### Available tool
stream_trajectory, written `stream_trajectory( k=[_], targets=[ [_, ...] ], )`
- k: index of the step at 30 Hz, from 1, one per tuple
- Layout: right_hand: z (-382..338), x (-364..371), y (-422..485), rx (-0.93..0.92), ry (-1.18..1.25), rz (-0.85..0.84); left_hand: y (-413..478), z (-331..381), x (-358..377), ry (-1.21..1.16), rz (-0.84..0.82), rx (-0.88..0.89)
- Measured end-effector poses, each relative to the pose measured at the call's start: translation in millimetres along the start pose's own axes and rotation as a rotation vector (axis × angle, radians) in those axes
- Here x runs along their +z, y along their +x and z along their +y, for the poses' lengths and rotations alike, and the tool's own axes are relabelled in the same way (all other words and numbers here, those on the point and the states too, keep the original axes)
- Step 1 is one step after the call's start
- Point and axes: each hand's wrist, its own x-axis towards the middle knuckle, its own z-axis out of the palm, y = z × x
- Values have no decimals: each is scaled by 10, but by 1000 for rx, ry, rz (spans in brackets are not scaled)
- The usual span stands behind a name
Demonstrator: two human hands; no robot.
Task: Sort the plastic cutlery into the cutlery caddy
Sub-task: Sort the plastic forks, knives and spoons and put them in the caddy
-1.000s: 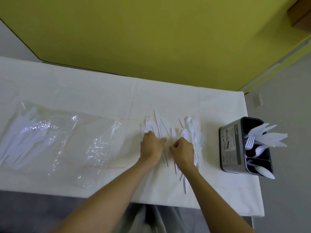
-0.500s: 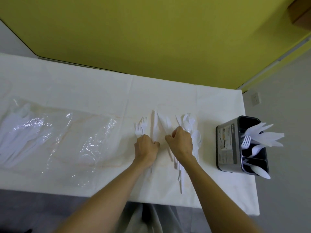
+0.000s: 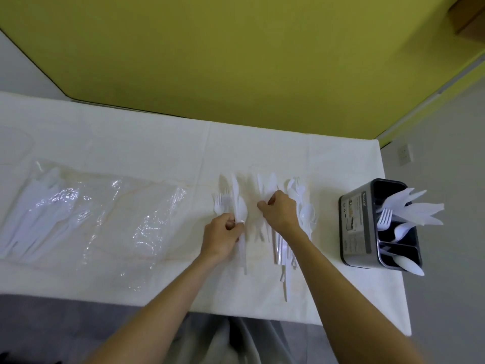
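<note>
White plastic cutlery lies in the middle of the table in two heaps. My left hand (image 3: 223,233) grips a bunch of forks and knives (image 3: 237,198) from the left heap. My right hand (image 3: 280,212), fingers curled, rests on the right heap of knives and spoons (image 3: 301,206) and pinches pieces of it; which pieces is hidden. The dark cutlery caddy (image 3: 357,224) stands at the table's right edge with a fork, spoons and knives sticking out of its compartments.
A clear plastic bag (image 3: 86,214) with more white cutlery inside lies on the left of the white tablecloth (image 3: 147,148). The table's right edge runs just past the caddy, the front edge near my forearms. A yellow-green wall is behind.
My hands have drawn apart, splitting the cutlery into a left and a right heap. The left hand has closed round a bunch of forks and knives.
</note>
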Motion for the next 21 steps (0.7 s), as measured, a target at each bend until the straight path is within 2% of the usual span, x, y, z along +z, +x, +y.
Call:
stream_trajectory(
  k=[2, 4, 8, 11, 14, 18, 21],
  targets=[
    [11, -212, -156, -20, 195, 61, -12, 128, -52, -53, 10, 29],
    [26, -458, -297, -128, 287, 162, 1, 325, -49, -141, 21, 71],
    [28, -1179, -639, -261, 572, 421, -27, 979, 122, -395, -28, 221],
    [210, -1792, -860, -240, 805, 696, -176, 1534, 355, -672, -154, 323],
    [590, -2197, -854, -101, 950, 883, -302, 1850, 675, -723, -257, 374],
    [1026, -2253, -699, 108, 920, 891, -406, 1994, 1091, -641, -219, 369],
    [1138, -2207, -675, 96, 679, 946, -468, 2067, 1290, -485, -187, 418]
  ],
)
